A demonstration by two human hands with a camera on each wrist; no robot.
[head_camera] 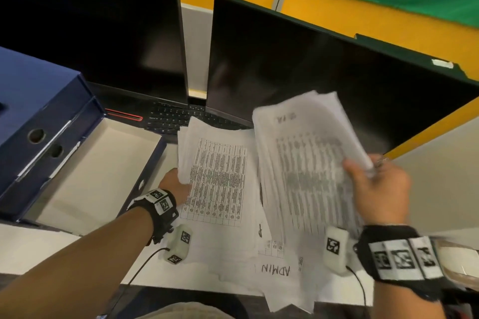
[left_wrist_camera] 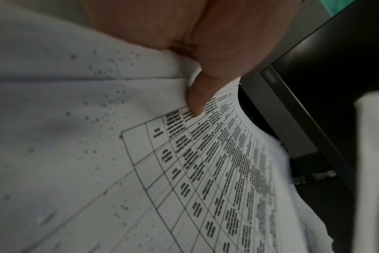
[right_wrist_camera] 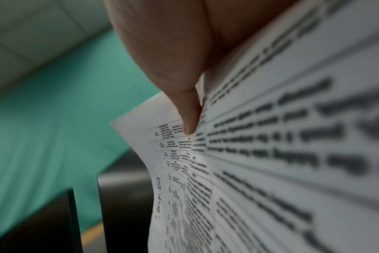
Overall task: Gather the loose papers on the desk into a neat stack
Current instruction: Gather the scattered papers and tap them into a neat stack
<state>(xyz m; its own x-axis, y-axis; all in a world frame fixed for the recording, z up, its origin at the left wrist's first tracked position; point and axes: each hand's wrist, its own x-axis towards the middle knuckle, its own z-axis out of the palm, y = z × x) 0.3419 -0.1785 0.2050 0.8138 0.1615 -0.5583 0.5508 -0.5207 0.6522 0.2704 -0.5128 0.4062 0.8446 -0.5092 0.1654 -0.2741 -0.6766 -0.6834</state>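
Here, printed-table papers (head_camera: 217, 176) splayed, crumpled; left grip (head_camera: 175, 184), right grip (head_camera: 381, 189) each pinch sheaf.

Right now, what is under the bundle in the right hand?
Under the raised bundle gripped by the right hand lie more printed sheets and one marked ADMIN. The desk beneath them is covered.

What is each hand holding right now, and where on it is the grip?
Right hand holds a raised bundle of papers by its right edge. Left hand grips the left edge of the printed sheets lying on the desk pile.
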